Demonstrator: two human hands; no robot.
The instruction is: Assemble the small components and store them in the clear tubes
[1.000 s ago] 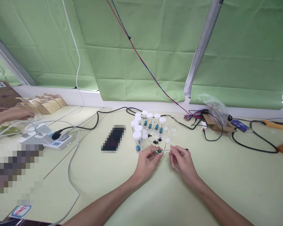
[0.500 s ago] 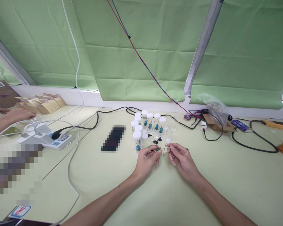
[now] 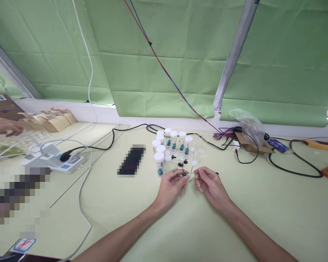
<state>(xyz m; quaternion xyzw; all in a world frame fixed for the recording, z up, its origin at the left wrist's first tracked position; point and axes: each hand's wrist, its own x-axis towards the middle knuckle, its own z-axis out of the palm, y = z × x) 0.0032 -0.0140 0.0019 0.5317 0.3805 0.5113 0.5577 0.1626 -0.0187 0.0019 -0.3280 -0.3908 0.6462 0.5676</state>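
Note:
My left hand (image 3: 171, 183) is closed, pinching a small green part (image 3: 184, 175) with a thin dark stem standing up from it. Opposite it, my right hand (image 3: 211, 183) grips a thin bent metal rod, looking like a hex key (image 3: 191, 173), whose tip meets the green part. Just beyond my fingers lie small black knob-like pieces (image 3: 180, 164). Clear tubes with white caps (image 3: 159, 157) stand behind and to the left, several with a blue-green part inside. Open clear tubes (image 3: 195, 157) stand behind my right hand.
A blurred dark rectangle (image 3: 131, 161) lies left of the tubes. Farther left are a white power strip (image 3: 54, 162), cables, wooden boxes (image 3: 53, 120) and another person's hand (image 3: 7, 126). At right sit an open cardboard box (image 3: 253, 145), a blue packet (image 3: 278, 145) and black cable.
The bent rod has turned in my right fingers, and the green part shows a little more in my left. At far left, the other person's hand has moved back leftward.

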